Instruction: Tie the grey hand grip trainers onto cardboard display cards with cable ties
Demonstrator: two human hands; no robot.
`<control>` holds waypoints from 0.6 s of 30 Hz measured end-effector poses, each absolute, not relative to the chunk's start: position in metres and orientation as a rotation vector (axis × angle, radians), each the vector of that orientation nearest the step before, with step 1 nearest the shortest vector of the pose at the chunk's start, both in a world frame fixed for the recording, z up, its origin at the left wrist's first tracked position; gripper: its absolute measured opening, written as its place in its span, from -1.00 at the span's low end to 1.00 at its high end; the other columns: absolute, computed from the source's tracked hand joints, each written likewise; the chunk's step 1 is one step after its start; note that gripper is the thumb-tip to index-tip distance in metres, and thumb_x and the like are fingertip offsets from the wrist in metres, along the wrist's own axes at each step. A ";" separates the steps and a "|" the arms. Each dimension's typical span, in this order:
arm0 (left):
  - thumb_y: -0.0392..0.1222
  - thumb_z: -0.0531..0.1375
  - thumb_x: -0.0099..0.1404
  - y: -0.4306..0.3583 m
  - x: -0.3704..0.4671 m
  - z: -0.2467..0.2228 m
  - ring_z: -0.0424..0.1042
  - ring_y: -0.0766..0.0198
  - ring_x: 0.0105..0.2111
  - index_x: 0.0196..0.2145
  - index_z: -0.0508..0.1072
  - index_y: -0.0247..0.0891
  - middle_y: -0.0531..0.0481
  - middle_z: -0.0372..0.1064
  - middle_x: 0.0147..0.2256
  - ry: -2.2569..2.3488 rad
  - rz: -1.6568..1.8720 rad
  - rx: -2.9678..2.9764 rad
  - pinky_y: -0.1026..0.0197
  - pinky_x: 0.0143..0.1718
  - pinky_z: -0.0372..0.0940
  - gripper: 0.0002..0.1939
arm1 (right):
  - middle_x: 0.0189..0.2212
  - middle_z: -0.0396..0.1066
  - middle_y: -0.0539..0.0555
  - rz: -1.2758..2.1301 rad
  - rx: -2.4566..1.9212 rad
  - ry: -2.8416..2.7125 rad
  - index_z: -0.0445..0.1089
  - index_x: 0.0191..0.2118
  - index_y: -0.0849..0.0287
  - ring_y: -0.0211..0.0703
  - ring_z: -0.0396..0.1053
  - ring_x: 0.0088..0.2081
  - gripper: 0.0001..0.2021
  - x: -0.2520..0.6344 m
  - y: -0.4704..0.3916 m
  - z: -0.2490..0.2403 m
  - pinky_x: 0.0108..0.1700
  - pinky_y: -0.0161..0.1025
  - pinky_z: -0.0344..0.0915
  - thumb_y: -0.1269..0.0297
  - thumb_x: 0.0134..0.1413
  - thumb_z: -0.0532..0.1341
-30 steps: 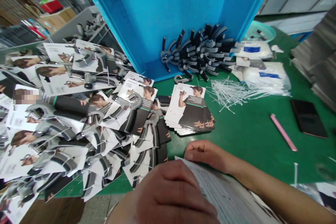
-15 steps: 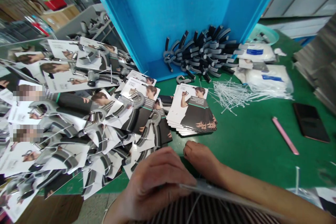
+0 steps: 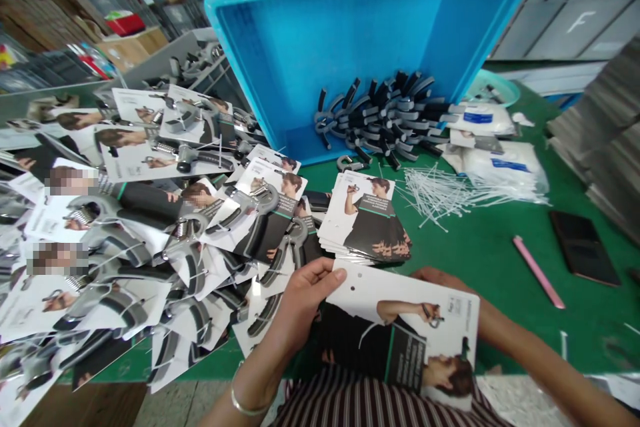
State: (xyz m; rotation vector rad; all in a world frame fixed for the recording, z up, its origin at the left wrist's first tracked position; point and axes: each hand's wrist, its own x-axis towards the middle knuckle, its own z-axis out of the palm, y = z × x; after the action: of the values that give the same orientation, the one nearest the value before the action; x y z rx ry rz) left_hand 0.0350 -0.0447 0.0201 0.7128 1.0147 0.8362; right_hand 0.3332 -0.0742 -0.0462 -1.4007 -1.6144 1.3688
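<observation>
Near my body, my left hand (image 3: 307,297) pinches the left edge of a printed card (image 3: 370,293), thumb on its face. A thin white tie sticks out of the card's middle. Behind the card is my right hand (image 3: 433,275), mostly covered, so its fingers and anything in them are hidden. Just beyond lies a stack of similar cards (image 3: 370,213). To the left, a large heap of cards with grey and black hand grips (image 3: 257,203) fastened on covers the table. Loose white ties (image 3: 435,190) lie right of the stack.
A blue crate (image 3: 325,33) tipped on its side holds many hand grips (image 3: 395,113). On the green table (image 3: 480,247) are plastic bags (image 3: 505,163), a pink pen-like object (image 3: 537,272) and a dark phone (image 3: 584,247).
The card has turned from edge-on to show its printed face. My left hand has opened out along its edge, and my right hand has gone behind it. The view has shifted slightly.
</observation>
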 end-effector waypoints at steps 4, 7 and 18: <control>-0.08 0.38 0.13 -0.044 0.051 0.019 0.43 0.30 -0.44 -0.32 0.51 -0.35 0.00 0.49 -0.43 1.005 0.788 0.685 0.30 -0.35 0.29 -0.72 | -0.41 0.49 0.05 1.194 -1.647 -1.666 0.47 -0.32 0.13 -0.07 0.40 -0.38 -0.88 0.355 -0.070 -0.028 -0.37 -0.20 0.28 0.20 0.08 0.29; -0.07 0.38 0.12 -0.044 0.060 0.019 0.43 0.31 -0.44 -0.30 0.52 -0.36 -0.01 0.50 -0.42 0.983 0.763 0.720 0.30 -0.34 0.29 -0.70 | -0.48 0.44 0.02 1.260 -1.632 -1.512 0.40 -0.25 0.13 -0.15 0.36 -0.45 -0.75 0.353 -0.064 -0.015 -0.41 -0.24 0.25 0.04 0.19 0.19; -0.02 0.40 0.08 -0.049 0.061 0.009 0.38 0.34 -0.46 -0.38 0.49 -0.34 0.00 0.49 -0.44 1.006 0.724 0.720 0.33 -0.36 0.24 -0.67 | -0.55 0.35 -0.06 1.341 -1.470 -1.185 0.32 -0.30 0.15 -0.28 0.27 -0.54 -0.68 0.339 -0.047 -0.023 -0.43 -0.29 0.20 -0.04 0.15 0.22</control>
State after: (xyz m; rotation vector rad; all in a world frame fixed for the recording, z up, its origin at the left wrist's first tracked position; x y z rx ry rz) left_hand 0.0608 -0.0488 0.0093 0.7203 1.0057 0.7243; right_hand 0.3390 -0.0466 -0.0226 -1.4702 -1.1854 1.3408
